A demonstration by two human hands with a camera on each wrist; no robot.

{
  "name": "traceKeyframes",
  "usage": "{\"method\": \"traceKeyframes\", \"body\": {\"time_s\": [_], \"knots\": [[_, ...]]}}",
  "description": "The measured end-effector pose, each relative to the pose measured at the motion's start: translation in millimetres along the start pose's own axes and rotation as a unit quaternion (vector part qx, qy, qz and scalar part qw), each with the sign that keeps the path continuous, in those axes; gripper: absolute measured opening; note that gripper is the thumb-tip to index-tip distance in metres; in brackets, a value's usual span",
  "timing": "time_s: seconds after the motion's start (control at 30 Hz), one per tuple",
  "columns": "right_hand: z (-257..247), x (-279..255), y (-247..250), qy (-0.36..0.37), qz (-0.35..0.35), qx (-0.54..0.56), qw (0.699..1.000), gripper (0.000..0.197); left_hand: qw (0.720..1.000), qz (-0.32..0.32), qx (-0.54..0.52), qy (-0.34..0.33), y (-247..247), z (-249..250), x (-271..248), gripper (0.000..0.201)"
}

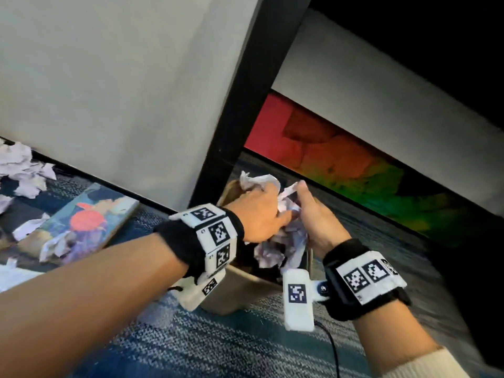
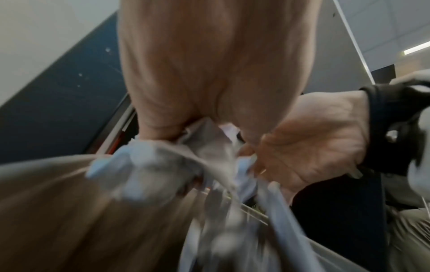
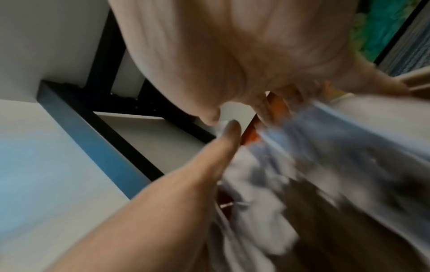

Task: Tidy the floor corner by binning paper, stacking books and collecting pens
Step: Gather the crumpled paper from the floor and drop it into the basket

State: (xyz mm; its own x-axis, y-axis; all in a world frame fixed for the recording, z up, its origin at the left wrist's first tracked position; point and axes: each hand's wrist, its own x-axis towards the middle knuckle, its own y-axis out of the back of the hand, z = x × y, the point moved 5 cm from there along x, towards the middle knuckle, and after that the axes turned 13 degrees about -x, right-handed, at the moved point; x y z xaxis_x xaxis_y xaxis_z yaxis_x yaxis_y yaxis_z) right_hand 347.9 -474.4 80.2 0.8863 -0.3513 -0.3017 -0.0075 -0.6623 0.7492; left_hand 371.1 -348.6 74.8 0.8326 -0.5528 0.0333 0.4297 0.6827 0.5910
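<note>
Both hands are over a tan bin (image 1: pixel 231 293) that stands on the blue striped carpet (image 1: pixel 218 350). The left hand (image 1: pixel 259 214) reaches in from the left with its back up. Its fingers are bent around a bunch of crumpled paper (image 1: pixel 278 241). The right hand (image 1: pixel 316 225) comes in from the right with its thumb pointing up. Its fingers are wrapped around the same bunch, so both hands grip the paper together. The paper sits at the mouth of the bin, with part of it sticking up above the hands. In the wrist views the paper is very blurry, but the fingers are pressed into it.

Each wrist has a black band (image 1: pixel 351 268) with white blocks that carry black square code marks. The marks are too small to read as words.

A black table leg (image 1: pixel 245 99) stands just behind the bin, very close to the left hand. A pale panel (image 1: pixel 122 77) fills the space to the left of the leg. To the right of the bin the carpet is open, and a red, orange and green board (image 1: pixel 341 159) leans along the back.

On the floor to the left lies a book (image 1: pixel 87 216) with an orange shape on its cover. More crumpled paper pieces (image 1: pixel 21 170) lie on it and around it, well apart from the bin
</note>
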Motion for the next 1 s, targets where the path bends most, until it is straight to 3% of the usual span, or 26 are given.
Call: {"method": "traceKeyframes", "body": {"time_s": [0.03, 0.1, 0.2, 0.3, 0.43, 0.53, 0.63, 0.73, 0.87, 0.93, 1.0], "knots": [[6.8, 6.0, 0.1, 0.003, 0.005, 0.009, 1.0, 0.116, 1.0, -0.017, 0.01, 0.007, -1.7, -1.4, 0.8, 0.058], [5.2, 2.5, 3.3, 0.023, 0.014, -0.005, 1.0, 0.115, 0.997, -0.028, 0.066, 0.006, 2.3, -0.9, 3.7, 0.059], [-20.9, -18.7, 2.9, 0.068, 0.037, -0.063, 0.995, 0.073, 0.995, 0.04, 0.091, 0.013, 27.1, 1.2, 1.6, 0.043], [-52.6, -30.6, -5.0, 0.157, 0.109, -0.15, 0.97, 0.04, 0.991, 0.111, 0.066, 0.039, 61.2, -8.9, -12.3, 0.03], [-112.3, -58.2, -32.5, 0.267, 0.162, -0.193, 0.93, 0.026, 0.99, 0.078, 0.088, 0.081, 105.1, -34.6, -48.8, 0.03], [-167.8, -80.4, -88.3, 0.324, 0.129, -0.208, 0.914, 0.022, 0.967, 0.111, 0.151, 0.175, 157.5, -93.0, -122.9, 0.032], [-211.7, -95.8, -172.4, 0.379, 0.05, -0.266, 0.885, 0.021, 0.916, 0.117, 0.21, 0.32, 205.1, -153.8, -230.6, 0.028], [-226.6, -96.8, -245.2, 0.419, -0.042, -0.354, 0.835, 0.023, 0.86, 0.078, 0.235, 0.446, 232.7, -185.9, -321.5, 0.03], [-221.9, -74.7, -319.6, 0.437, -0.131, -0.451, 0.767, 0.024, 0.826, 0.082, 0.238, 0.505, 245.1, -220.6, -385.7, 0.029], [-211.2, -56.0, -353.6, 0.434, -0.148, -0.47, 0.754, 0.041, 0.818, 0.077, 0.22, 0.526, 236.1, -232.8, -402.7, 0.028], [-195.9, -38.5, -386.1, 0.419, -0.173, -0.483, 0.749, 0.058, 0.807, 0.018, 0.19, 0.559, 216.6, -244.1, -416.9, 0.024]]}}
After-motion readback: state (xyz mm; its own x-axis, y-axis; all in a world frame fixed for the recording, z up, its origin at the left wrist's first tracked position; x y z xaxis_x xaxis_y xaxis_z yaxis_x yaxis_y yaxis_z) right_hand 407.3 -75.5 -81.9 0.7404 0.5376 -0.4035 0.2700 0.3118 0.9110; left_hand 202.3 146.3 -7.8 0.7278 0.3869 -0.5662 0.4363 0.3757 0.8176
